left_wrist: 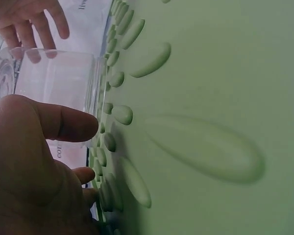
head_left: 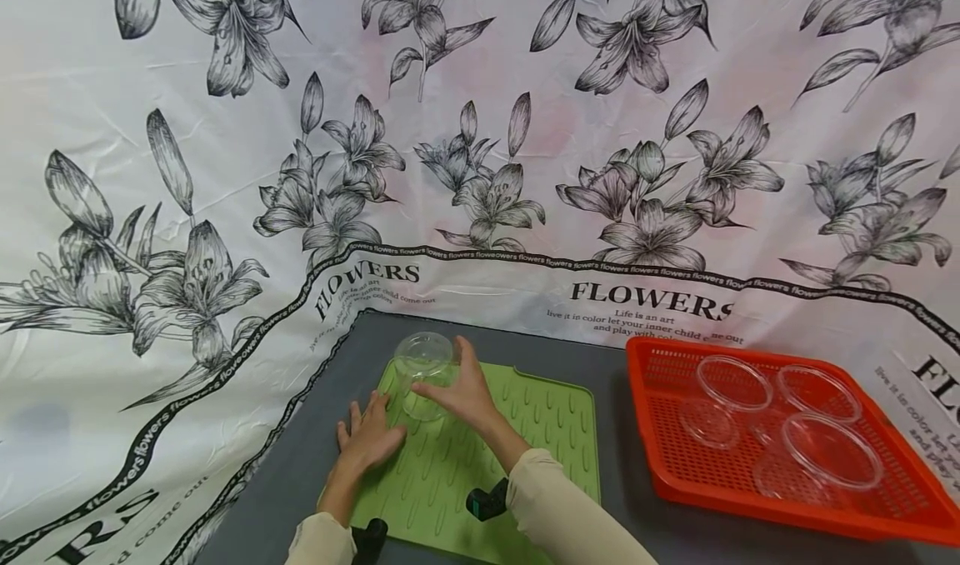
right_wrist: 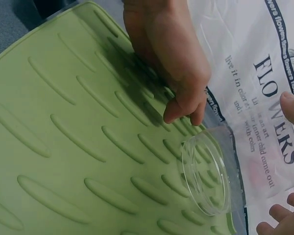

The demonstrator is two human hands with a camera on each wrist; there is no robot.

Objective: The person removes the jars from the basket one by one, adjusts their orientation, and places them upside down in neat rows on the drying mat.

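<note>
ok so the main thing here is a clear, see-through cup in smooth hard-looking plastic (head_left: pixel 426 382), shaped like a short cylinder with ringed ends. It's at the far left part of a lime-green rubbery mat (head_left: pixel 540 423), which has a thin raised edge and rows of long, puffy oval ridges. Long axis of the cup is pretty much upright, square to the mat, one end up and one end down at the ridges. Can't tell which end is the mouth, or if the bottom is actually touching.

Right hand (head_left: pixel 468 390) comes in from the cup's 3 o'clock, fingers and thumb curved around the wall, so yeah, it's gripping the cup. Left hand (head_left: pixel 369 442) is down between 7 and 8 o'clock from the cup, fingers spread and holding nothing, thumb angled towards the cup. Both wrists have cream fabric sleeves (head_left: pixel 566 498).

Mat lies on a flat dark grey worktop (head_left: pixel 611 432). Just past 3 o'clock from the cup, well apart, there's a bright red plastic basket with a perforated mesh-like floor (head_left: pixel 750 511), holding three clear round plastic cups (head_left: pixel 817 465), wide rims up. Up at 12 there's a wrinkly, slightly shiny white sheet printed with black line-drawn lilies (head_left: pixel 487 73) and "FLOWERS" lettering.
</note>
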